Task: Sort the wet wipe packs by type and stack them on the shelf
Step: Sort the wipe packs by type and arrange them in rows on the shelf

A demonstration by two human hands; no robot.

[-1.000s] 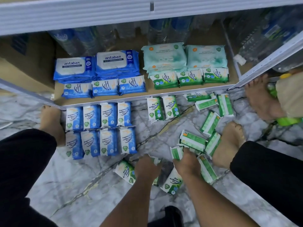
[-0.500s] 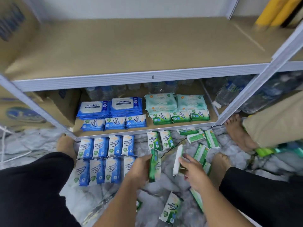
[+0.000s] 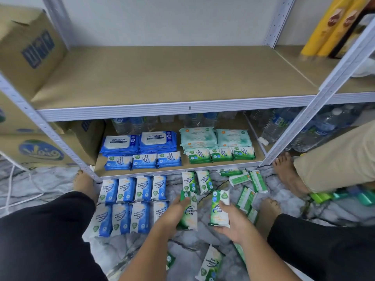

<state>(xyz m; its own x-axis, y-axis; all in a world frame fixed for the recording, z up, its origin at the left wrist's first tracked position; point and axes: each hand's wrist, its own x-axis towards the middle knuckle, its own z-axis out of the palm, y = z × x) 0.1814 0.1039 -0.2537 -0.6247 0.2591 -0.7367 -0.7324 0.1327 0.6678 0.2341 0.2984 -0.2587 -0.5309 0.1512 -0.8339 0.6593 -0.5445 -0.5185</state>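
My left hand (image 3: 172, 214) grips a green pine wipe pack (image 3: 189, 212), and my right hand (image 3: 233, 222) grips a second green pack (image 3: 219, 208); both are held flat above the marble floor. Two green packs (image 3: 195, 181) lie side by side just beyond them. Several blue fragrance packs (image 3: 132, 203) lie in two rows on the floor to the left. More green packs (image 3: 246, 196) are scattered to the right. On the bottom shelf (image 3: 182, 172) sit large blue antabax packs (image 3: 139, 141), pale green large packs (image 3: 215, 136), small blue packs (image 3: 143, 161) and small green packs (image 3: 222, 155).
A bare middle shelf board (image 3: 172, 78) spans above. Cardboard boxes (image 3: 30, 47) stand at the left, water bottles (image 3: 284, 124) behind and right of the bottom shelf. Another person's bare foot (image 3: 288, 173) rests at the right. Loose green packs (image 3: 210, 262) lie near my arms.
My hands lifted two green packs off the floor and turned them from edge-on to face-up. The camera tilted up, bringing the middle shelf into view.
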